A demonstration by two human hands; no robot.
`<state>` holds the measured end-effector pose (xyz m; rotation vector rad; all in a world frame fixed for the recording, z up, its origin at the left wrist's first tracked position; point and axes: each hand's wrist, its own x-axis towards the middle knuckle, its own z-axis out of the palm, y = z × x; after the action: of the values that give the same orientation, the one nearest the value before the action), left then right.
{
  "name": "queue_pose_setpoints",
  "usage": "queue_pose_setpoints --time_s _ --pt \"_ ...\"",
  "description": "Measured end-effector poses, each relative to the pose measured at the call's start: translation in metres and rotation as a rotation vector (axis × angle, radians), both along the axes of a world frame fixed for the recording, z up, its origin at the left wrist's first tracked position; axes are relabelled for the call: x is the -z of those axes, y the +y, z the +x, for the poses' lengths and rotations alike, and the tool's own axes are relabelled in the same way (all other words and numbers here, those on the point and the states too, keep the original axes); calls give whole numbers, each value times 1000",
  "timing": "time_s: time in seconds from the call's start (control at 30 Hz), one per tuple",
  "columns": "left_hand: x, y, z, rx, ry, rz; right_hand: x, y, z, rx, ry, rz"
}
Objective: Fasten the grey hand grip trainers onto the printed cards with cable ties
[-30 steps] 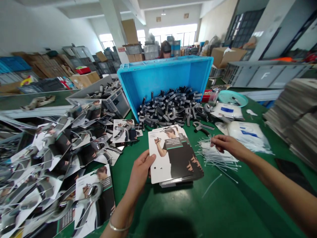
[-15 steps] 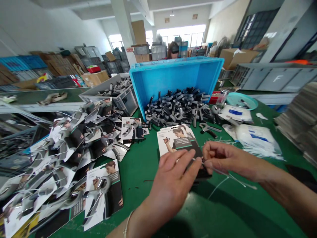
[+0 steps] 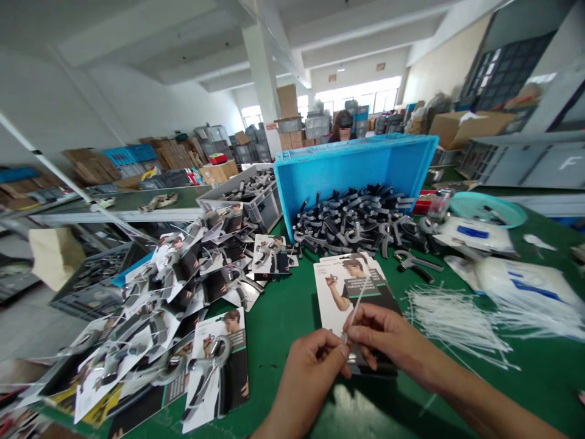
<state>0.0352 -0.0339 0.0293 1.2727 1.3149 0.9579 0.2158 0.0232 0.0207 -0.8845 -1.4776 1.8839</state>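
My left hand (image 3: 320, 360) and my right hand (image 3: 377, 332) meet over the lower part of a stack of printed cards (image 3: 331, 286). Both are closed in pinches on a thin white zip tie (image 3: 358, 305), which slants up from between the fingertips. The cards lie on the green table, with a picture of a person and a dark side. Right of my right hand is a spread pile of white zip ties (image 3: 457, 320). A single grey and black hand grip (image 3: 415, 263) lies behind that pile.
A blue bin (image 3: 333, 174) on its side spills hand grips at the back. Carded grips (image 3: 214, 366) are heaped at left, before a grey crate (image 3: 267, 207). Bags of ties (image 3: 525, 280) and a turquoise tray (image 3: 516, 213) are at right. A person (image 3: 342, 125) is beyond the bin.
The view has tilted up and turned left. My left hand has gone from spread over the cards to a pinch beside my right hand, and the zip tie now points upward.
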Motion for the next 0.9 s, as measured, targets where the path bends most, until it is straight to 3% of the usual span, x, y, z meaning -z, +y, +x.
queue_pose_setpoints --time_s 0.13,0.3,0.4,0.5,0.7,0.77,0.9 --pt "4 0 -4 49 89 109 1 2 1 10 -2 -5" --pt "29 27 -11 -342 172 221 1 3 -2 37 4 -34" --pt "43 46 -9 -265 13 139 2 1 -5 51 3 -16" --pt "44 56 -10 -260 -168 95 -2 -2 -3 70 -2 16" --pt "38 37 -39 -342 -417 -31 -27 20 -5 209 -3 277" --pt "42 25 -49 -353 -454 -52 -24 34 -15 174 -42 361" --pt "55 11 -55 -378 -538 -58 -2 50 -34 90 -190 470"
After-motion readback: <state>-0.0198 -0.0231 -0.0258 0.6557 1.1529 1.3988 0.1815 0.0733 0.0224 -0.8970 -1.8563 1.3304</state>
